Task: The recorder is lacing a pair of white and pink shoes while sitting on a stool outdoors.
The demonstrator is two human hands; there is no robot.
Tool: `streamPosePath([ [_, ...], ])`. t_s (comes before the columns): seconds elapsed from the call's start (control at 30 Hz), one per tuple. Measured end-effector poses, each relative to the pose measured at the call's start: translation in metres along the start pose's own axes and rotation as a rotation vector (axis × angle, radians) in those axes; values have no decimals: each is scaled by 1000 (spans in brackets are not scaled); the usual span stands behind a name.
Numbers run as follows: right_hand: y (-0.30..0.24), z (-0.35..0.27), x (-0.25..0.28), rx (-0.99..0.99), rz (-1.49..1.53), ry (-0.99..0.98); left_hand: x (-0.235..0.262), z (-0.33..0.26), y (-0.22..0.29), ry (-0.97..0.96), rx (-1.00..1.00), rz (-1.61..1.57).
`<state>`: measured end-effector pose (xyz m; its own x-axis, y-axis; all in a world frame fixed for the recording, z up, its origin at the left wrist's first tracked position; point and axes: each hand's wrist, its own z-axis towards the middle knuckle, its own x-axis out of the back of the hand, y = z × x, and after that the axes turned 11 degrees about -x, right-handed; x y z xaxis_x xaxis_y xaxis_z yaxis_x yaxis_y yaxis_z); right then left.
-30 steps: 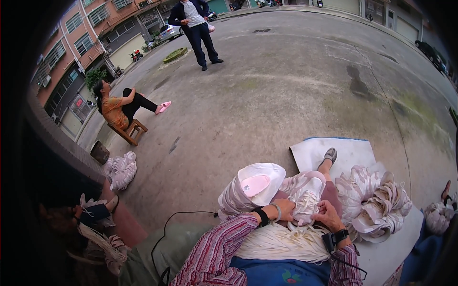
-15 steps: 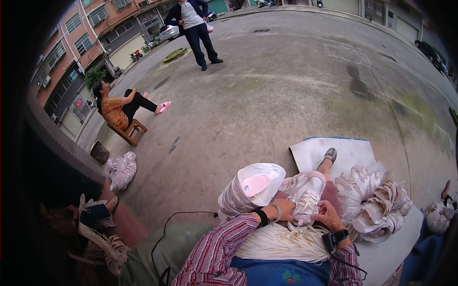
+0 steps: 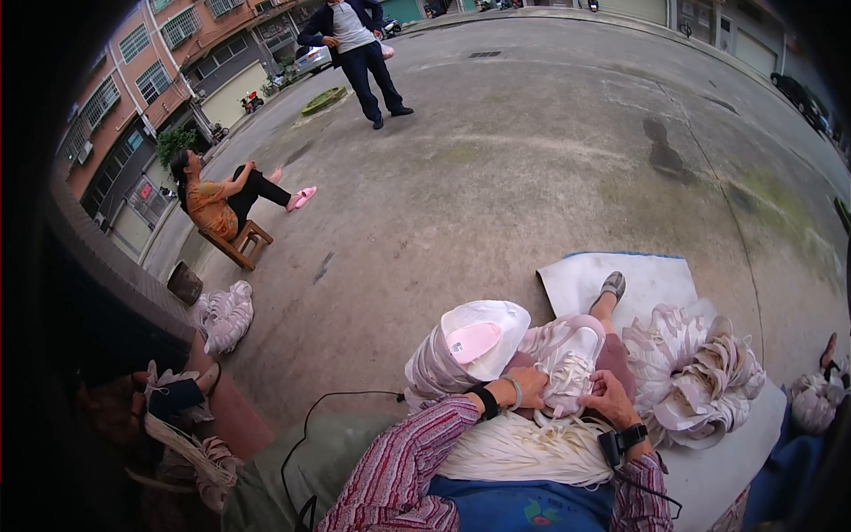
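A white and pale pink shoe upper (image 3: pixel 569 374) with white laces lies on my lap, its tongue end toward me. My left hand (image 3: pixel 529 387) is closed on its left edge. On the opposite edge, beside the lacing, the thumb and fingers of my right hand (image 3: pixel 612 398) are pinched together. Whether a lace end is between them is too small to tell. Under both wrists spreads a thick bundle of cream laces (image 3: pixel 523 454). Left of the shoe leans a nested stack of similar uppers (image 3: pixel 427 368), a pink sole-shaped piece (image 3: pixel 473 342) showing in its white opening.
More uppers (image 3: pixel 669 350) are heaped at my right on a pale sheet (image 3: pixel 731 461). Another bundle of uppers (image 3: pixel 225 317) lies on the concrete to the left, near a bucket (image 3: pixel 184 284). One person (image 3: pixel 217 204) sits on a wooden chair; another (image 3: pixel 362 62) stands farther off. A black cable (image 3: pixel 308 421) crosses my left side.
Both hands stay at the shoe upper with only slight finger movement. The standing person's arm has shifted a little.
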<state>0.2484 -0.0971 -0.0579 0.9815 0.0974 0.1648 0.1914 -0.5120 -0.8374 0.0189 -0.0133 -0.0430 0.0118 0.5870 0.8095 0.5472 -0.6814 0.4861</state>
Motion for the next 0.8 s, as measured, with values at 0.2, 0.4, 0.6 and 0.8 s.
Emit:
streamPosePath([
  [0.2, 2, -2, 1, 19, -34, 6, 1, -2, 3, 20, -11, 9],
  [0.4, 2, -3, 0, 18, -24, 2, -1, -2, 0, -1, -10, -4],
  [0.6, 4, 0, 0, 19, -21, 11, 5, -1, 7, -20, 38, -11],
  [0.8, 8, 3, 0, 29, 4, 1, 13, -3, 11, -37, 44, -14],
])
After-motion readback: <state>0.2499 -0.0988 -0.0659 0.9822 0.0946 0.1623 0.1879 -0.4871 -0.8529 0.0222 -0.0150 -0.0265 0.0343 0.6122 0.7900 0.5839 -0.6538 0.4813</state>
